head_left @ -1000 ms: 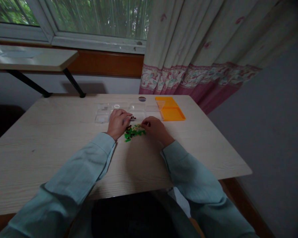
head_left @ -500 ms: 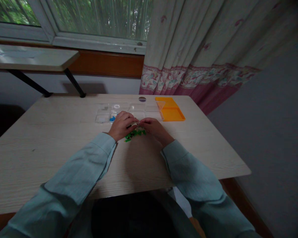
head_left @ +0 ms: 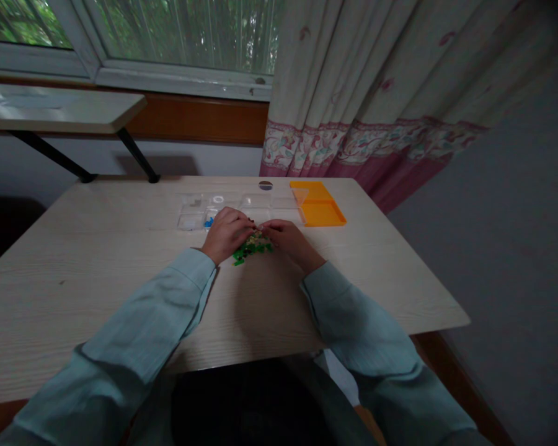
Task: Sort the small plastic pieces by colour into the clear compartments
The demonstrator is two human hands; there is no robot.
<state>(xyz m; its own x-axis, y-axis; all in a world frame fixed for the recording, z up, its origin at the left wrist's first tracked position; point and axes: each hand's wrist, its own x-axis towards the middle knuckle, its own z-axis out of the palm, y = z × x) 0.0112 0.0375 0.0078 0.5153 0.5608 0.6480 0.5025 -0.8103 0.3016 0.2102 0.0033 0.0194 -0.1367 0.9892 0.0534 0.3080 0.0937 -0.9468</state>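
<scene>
A small heap of green and dark little pieces (head_left: pixel 251 249) lies on the light wooden table (head_left: pixel 97 260). My left hand (head_left: pixel 225 234) rests at the heap's left edge with its fingers curled in a pinch over the pieces. My right hand (head_left: pixel 288 240) sits at the heap's right edge, fingers also curled toward it. What either pinch holds is too small to make out. Just beyond the hands lies a clear compartment tray (head_left: pixel 193 210) with a few blue pieces (head_left: pixel 209 221) in one cell.
An orange lid (head_left: pixel 320 204) lies flat to the right of the clear tray. A small dark round object (head_left: pixel 265 185) sits near the table's far edge. A curtain hangs behind on the right, and a bench stands under the window at the left.
My left hand drew back from the clear tray to the heap, uncovering the blue pieces. My right hand shifted slightly left, and both hands now meet over the heap.
</scene>
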